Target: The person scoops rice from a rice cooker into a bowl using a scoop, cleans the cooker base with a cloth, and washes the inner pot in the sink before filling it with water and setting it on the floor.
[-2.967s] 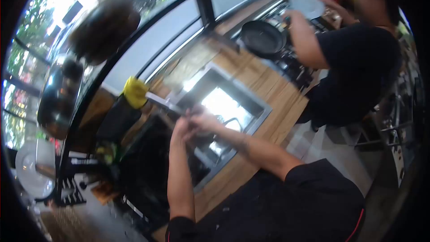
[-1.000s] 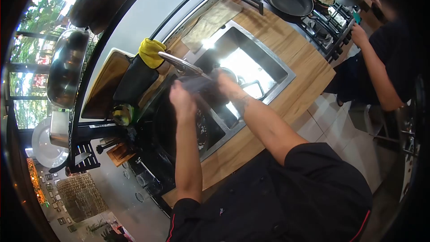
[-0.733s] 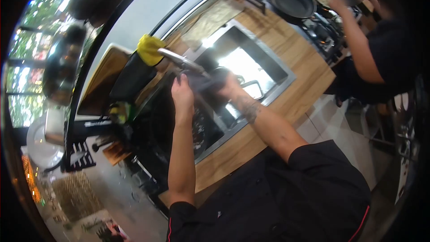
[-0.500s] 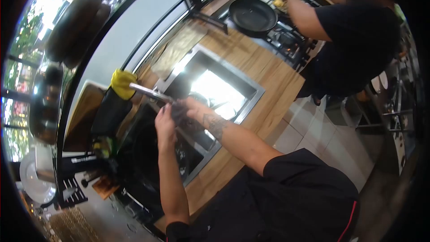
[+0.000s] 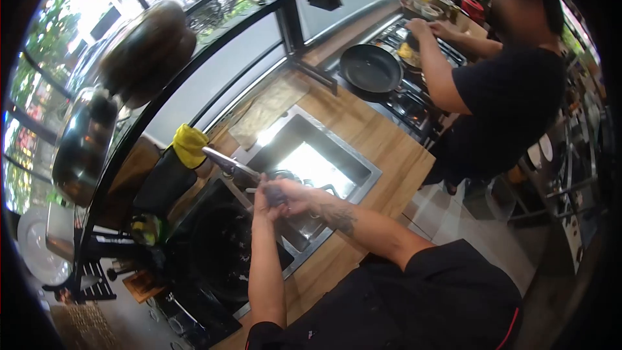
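Note:
Over the sink (image 5: 370,170), just below the end of the metal faucet (image 5: 230,163), my two hands are together around a small, dark, purplish, roundish thing (image 5: 276,196). Its exact kind is not clear. My left hand (image 5: 260,205) has its fingers wrapped on the near-left side of it. From the right, my right hand (image 5: 298,198) closes on the same thing, its fingers partly hidden. Glassy or metal items (image 5: 310,221) lie in the basin under my hands, partly covered by my wrist.
A large black pan (image 5: 217,246) stands left of the sink. A yellow cloth (image 5: 190,145) hangs behind the faucet. Wooden counter (image 5: 389,136) surrounds the basin. Right of it, a co-worker (image 5: 512,84) works at a stove holding a frying pan (image 5: 370,68). A cloth (image 5: 269,111) lies behind the sink.
The view has tilted up, showing more of the stove and co-worker. My hands stay together near the faucet, and the dark thing between them shows more clearly.

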Motion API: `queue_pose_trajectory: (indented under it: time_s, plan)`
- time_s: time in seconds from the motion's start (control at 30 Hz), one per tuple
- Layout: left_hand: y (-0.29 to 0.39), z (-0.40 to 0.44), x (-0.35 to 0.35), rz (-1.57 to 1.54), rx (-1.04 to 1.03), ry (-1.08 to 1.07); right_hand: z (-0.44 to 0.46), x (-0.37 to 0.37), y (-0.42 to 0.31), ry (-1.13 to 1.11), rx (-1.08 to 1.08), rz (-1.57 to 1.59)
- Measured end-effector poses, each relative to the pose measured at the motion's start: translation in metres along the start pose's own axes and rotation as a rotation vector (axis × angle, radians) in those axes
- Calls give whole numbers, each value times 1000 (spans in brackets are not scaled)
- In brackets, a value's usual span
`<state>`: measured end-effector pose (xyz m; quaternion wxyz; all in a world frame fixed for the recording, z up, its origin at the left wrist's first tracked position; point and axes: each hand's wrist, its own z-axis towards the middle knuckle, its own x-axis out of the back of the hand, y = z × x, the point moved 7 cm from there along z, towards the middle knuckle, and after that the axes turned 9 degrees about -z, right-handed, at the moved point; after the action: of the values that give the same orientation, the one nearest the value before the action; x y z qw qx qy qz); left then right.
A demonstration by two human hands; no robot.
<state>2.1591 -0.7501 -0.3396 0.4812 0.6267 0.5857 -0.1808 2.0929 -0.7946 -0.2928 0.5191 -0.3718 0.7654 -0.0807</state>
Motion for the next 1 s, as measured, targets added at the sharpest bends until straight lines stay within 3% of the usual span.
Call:
queue_pose_trajectory:
  time_s: [0.07,0.1,0.13,0.17,0.2,0.23,0.27,0.3,0.33,0.4,0.47,0.5,0.53,0.6,0.63,0.67,0.7,0.73,0.77,0.83,0.87,0.93,0.97,1.0]
  plan:
    - [11,11,17,154,-252,284,-18,17,-3,204,-83,36]
    - [24,1,5,354,-480,408,-4,32,2,192,-103,22]
    - [41,-27,-32,811,-698,469,18,70,22,336,-189,69]
    - [42,-24,-15,989,-759,564,19,72,32,401,-235,98]
    - [41,-38,-45,1036,-681,521,20,74,40,469,-279,130]
    - [40,-52,-77,1084,-604,476,7,34,16,281,-184,215]
    - [36,-49,-76,1198,-725,477,0,2,-6,87,-92,293]
    - [35,-46,-62,1163,-814,495,34,22,4,-99,3,319]
    - [34,-43,-46,1128,-901,511,71,41,14,-127,35,246]
    - [29,-32,-22,1117,-981,487,72,36,9,129,175,181]
    - [22,-36,-5,738,-1214,484,63,41,3,385,339,83]
    - [16,-40,6,676,-1035,626,52,44,-1,557,477,-23]
    - [14,-39,12,682,-1026,622,36,44,-2,731,607,-152]
    - [-8,-7,45,59,-677,455,4,33,-5,1006,849,-430]
    - [-18,20,87,-99,-473,422,-10,20,-8,964,911,-524]
    - [-29,14,55,-338,-281,84,-42,-11,-18,929,960,-677]
    - [-33,11,35,-332,-126,-9,-51,-20,-20,902,1154,-874]
    - [-35,9,23,-223,-12,16,-58,-30,-16,853,1342,-1082]
    - [-35,5,14,-122,77,49,-68,-28,-20,876,1341,-1080]
    - [-26,-9,-7,94,209,85,-86,-62,-20,552,1521,-1347]
    - [-22,-14,-14,183,260,94,-91,-61,-21,568,1518,-1343]
    - [-18,-11,-13,277,343,51,-101,-79,-12,238,1694,-1511]
    - [-16,-35,-50,432,403,206,-96,-77,-2,182,1683,-1707]
    - [-20,-17,-29,270,450,90,-97,-71,-2,176,1673,-1697]
